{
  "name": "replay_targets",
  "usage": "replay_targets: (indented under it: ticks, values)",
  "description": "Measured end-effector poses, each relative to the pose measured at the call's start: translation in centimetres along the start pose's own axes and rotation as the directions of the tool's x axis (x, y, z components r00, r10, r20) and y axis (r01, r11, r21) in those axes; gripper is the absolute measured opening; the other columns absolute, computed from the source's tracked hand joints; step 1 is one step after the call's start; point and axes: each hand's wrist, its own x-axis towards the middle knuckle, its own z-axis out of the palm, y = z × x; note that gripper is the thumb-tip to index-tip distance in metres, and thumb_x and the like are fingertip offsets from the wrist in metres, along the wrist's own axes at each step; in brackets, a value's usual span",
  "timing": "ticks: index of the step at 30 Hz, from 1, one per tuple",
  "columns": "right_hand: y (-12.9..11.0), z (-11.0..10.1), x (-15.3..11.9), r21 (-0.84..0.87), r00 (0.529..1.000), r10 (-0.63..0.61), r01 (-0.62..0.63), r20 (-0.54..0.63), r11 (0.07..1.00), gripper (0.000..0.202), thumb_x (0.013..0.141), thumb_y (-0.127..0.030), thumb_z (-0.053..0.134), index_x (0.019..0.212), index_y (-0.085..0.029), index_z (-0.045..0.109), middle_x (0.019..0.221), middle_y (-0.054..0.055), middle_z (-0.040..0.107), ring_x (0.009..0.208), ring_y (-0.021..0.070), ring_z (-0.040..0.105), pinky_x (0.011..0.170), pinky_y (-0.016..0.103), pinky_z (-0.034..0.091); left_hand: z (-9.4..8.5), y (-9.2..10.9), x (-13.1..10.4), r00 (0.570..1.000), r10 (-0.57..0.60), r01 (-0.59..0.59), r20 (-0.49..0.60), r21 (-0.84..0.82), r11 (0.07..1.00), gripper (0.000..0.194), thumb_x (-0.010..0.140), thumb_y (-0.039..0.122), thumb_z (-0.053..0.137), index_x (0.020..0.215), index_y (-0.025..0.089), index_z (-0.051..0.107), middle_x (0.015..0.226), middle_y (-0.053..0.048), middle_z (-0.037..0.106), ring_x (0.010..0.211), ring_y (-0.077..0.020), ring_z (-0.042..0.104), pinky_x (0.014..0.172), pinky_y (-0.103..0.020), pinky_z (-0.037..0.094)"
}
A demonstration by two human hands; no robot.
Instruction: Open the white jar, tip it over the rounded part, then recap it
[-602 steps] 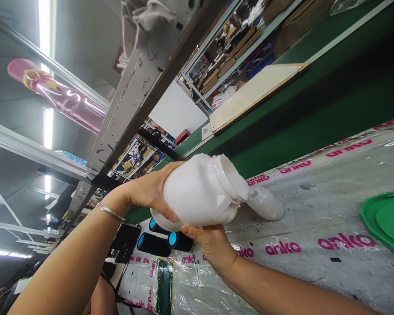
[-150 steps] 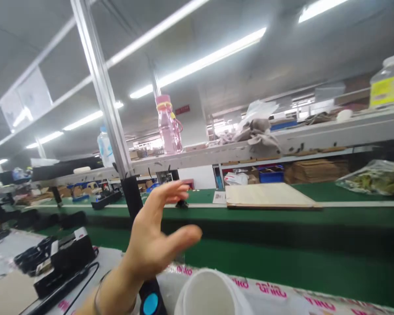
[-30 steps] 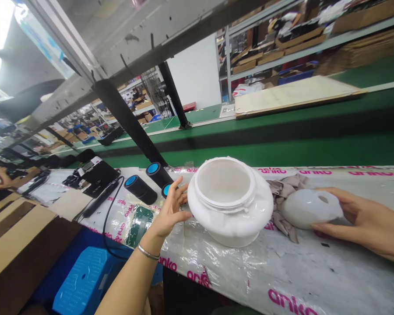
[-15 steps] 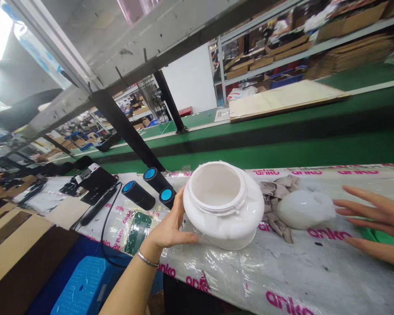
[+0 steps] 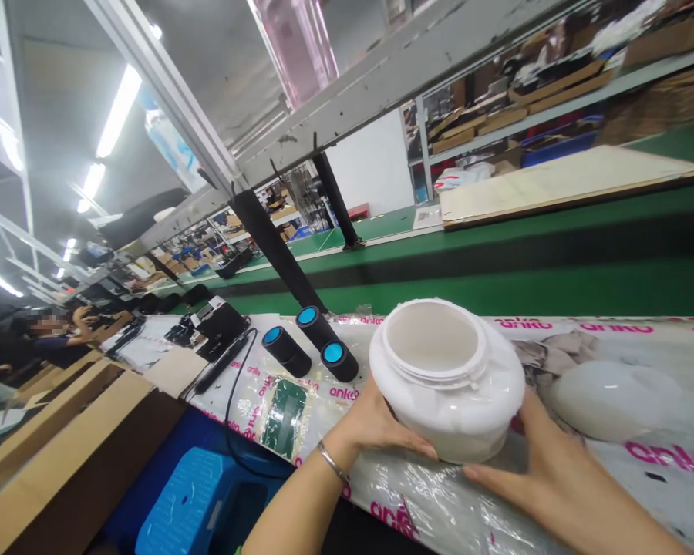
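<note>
My left hand [image 5: 375, 428] and right hand [image 5: 547, 455] are curved part-open around the lower sides of the white jar [image 5: 448, 378], the left touching it and the right close against it, though I cannot tell whether the right presses on it; the jar stands on the plastic-covered table [image 5: 439, 505], its wide mouth uncovered and tilted toward me, with only bare white inner wall in view. To its right lie a grey cloth [image 5: 560, 351] and a translucent white bottle [image 5: 607, 397], whose contents I can't make out, and three black cylinders [image 5: 289, 354] with blue ends lie to its left.
</note>
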Motion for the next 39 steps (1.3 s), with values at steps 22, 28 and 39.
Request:
replay_targets:
  ticks: [22,28,39]
  values:
    - [-8.2,3.1,-1.4,0.984,0.97,0.242,-0.025,-0.019,0.175,0.105,0.067,-0.044,0.088,0.152,-0.018,0.032,0.138,0.015,0.048,0.122,0.0226,0.055,0.106,0.03,0.05,-4.2,16.9,7.5,0.887,-0.087,-0.183,0.453,0.521,0.834,0.128,0.045,0.035,0.098,0.151,0.032,0.025,0.157,-0.008,0.036,0.144,-0.0361,0.036,0.122,-0.053,0.03]
    - [-8.9,2.6,-1.2,0.999,0.986,0.165,0.008,-0.016,0.051,0.092,0.075,-0.051,0.083,0.15,-0.02,0.04,0.139,0.013,0.047,0.122,0.022,0.053,0.109,0.032,0.047,-3.9,18.6,8.6,0.868,-0.186,-0.178,0.46,0.638,0.749,0.13,0.044,0.04,0.097,0.152,0.029,0.025,0.157,-0.009,0.035,0.144,-0.0366,0.035,0.122,-0.054,0.029]
    - [-9.0,2.6,0.7,0.991,0.984,0.175,-0.001,0.025,-0.132,0.109,0.068,-0.045,0.089,0.155,-0.023,0.027,0.139,0.011,0.047,0.124,0.0207,0.051,0.105,0.031,0.048,-3.4,21.3,10.0,0.852,-0.215,-0.293,0.477,0.776,0.559,0.128,0.048,0.056,0.092,0.152,0.026,0.024,0.155,-0.014,0.037,0.141,-0.0396,0.039,0.119,-0.058,0.033]
